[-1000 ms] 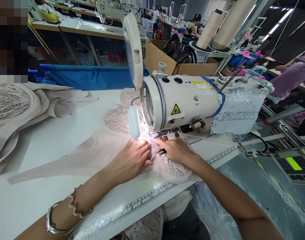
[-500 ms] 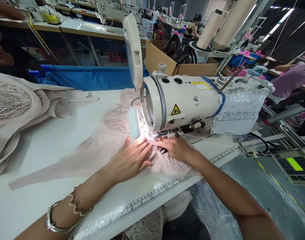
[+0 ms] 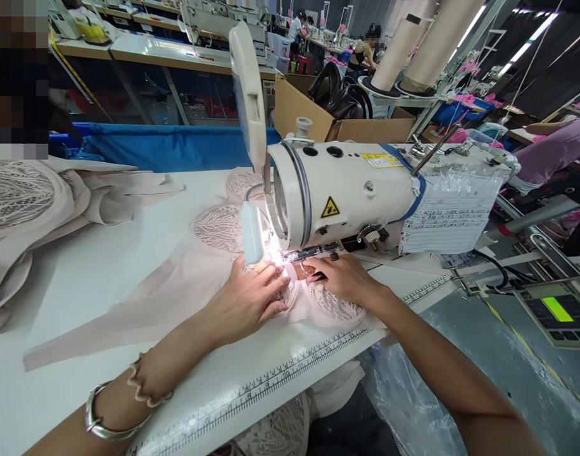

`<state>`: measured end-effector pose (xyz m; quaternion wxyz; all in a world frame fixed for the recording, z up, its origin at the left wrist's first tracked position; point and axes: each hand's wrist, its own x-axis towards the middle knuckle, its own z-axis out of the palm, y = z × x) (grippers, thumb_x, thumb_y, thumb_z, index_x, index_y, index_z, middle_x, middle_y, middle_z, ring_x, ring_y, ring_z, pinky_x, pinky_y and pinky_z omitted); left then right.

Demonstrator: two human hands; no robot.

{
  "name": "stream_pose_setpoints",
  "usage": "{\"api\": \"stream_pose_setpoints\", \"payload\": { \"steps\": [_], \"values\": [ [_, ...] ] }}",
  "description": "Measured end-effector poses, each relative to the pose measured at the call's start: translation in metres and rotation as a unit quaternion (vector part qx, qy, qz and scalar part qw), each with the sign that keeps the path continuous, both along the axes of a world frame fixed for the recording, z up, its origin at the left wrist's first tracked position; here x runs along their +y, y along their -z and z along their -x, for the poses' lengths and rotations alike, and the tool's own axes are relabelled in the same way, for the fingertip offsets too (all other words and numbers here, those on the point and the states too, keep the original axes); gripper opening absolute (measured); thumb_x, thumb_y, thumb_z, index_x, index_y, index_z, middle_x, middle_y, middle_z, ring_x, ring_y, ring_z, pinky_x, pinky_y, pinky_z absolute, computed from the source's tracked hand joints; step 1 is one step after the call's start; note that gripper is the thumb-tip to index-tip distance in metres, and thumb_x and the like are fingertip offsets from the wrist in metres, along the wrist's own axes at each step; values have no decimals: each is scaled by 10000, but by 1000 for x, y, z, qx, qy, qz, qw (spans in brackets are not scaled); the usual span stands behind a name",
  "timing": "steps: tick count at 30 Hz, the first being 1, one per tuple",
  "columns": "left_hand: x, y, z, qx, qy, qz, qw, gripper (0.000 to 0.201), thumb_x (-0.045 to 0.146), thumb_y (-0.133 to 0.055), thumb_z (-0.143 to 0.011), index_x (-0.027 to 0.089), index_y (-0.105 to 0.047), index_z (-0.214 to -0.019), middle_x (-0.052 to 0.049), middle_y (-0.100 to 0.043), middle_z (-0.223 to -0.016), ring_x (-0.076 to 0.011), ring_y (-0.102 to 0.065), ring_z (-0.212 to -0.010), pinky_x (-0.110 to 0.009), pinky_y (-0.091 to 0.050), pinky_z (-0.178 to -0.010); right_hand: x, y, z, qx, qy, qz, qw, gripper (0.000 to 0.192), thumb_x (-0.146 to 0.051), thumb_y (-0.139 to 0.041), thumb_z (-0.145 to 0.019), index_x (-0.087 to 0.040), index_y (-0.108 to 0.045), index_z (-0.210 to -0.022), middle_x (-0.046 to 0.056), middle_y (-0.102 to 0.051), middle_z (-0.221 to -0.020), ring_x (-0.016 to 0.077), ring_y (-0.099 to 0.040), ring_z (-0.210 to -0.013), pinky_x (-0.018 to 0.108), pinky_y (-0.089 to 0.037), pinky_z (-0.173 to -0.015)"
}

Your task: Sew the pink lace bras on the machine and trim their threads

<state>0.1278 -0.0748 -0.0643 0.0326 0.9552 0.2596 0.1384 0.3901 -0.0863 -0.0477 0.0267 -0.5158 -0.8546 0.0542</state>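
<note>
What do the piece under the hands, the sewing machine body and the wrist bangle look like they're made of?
Piece under the left hand and right hand: pale openwork lace on thin beige fabric, going by its net pattern and soft folds. Sewing machine: cream, glossy painted casing, probably metal. Bangle: shiny silver-toned, likely metal.

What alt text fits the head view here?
Both hands, left hand and right hand, press flat on pale lace fabric under the lit needle area of a white sewing machine on a white table.
</note>
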Motion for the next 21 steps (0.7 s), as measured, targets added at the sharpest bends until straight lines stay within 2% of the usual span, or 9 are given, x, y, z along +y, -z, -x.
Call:
{"api": "stream_pose_setpoints", "payload": {
  "steps": [2, 3, 6, 9, 14, 18, 21],
  "values": [
    [-2, 0, -2, 2, -12, -8, 1000, 403, 395, -322, -1074, 160, -621, -1210, -152, -679, -1191, -333, -627, -1081, -505, -334, -893, -6, 3, -7, 15, -15, 0, 1000, 299, -314, -674, -917, -214, -648, -1198, 36, -768, -920, 192, -643, -749, 267, -320, -618],
    [-3, 0, -4, 2, -16, -12, 1000, 393, 389, -333, -1072, 157, -618, -1209, -154, -681, -1182, -336, -626, -1082, -497, -337, -883, -9, 5, -10, 13, -34, -10, 999, 279, -270, -661, -921, -215, -649, -1194, 28, -760, -895, 178, -628, -731, 262, -304, -604],
    [-5, 2, -6, -10, -23, -27, 999, 397, 384, -337, -1071, 131, -585, -1251, -157, -693, -1160, -334, -630, -1074, -502, -336, -893, -14, 12, -13, -7, -120, -98, 988, 370, -69, -507, -956, -236, -667, -1245, -8, -677, -734, 140, -546, -655, 267, -263, -575],
    [-5, 4, -5, -17, -22, -34, 999, 378, 346, -328, -1073, 126, -587, -1239, -160, -697, -1186, -327, -633, -1084, -520, -332, -915, -14, 19, -11, -2, -187, -186, 965, 413, -52, -447, -1005, -255, -681, -1278, -20, -599, -672, 130, -504, -655, 272, -278, -584],
    [-4, 6, -4, -19, -21, -32, 999, 392, 356, -346, -1069, 112, -640, -1158, -186, -658, -1299, -356, -588, -1201, -538, -347, -934, -9, 21, -7, -2, -181, -208, 961, 364, -85, -453, -1027, -245, -724, -1210, -14, -584, -673, 130, -497, -659, 281, -292, -591],
    [-4, 6, -3, -27, -17, -14, 999, 451, 382, -298, -1083, 114, -595, -1292, -180, -665, -1309, -351, -567, -1257, -592, -305, -1021, -6, 17, -4, -14, -160, -179, 971, 365, -101, -449, -1025, -263, -732, -1189, -11, -572, -667, 134, -472, -630, 285, -254, -563],
    [-2, 3, -2, -14, -18, -3, 1000, 436, 416, -329, -1075, 156, -598, -1298, -170, -669, -1300, -359, -578, -1242, -609, -310, -1027, -5, 11, -1, -30, -140, -138, 980, 377, -101, -449, -1017, -273, -726, -1205, -5, -583, -682, 139, -484, -641, 282, -236, -546]
  ]
}}
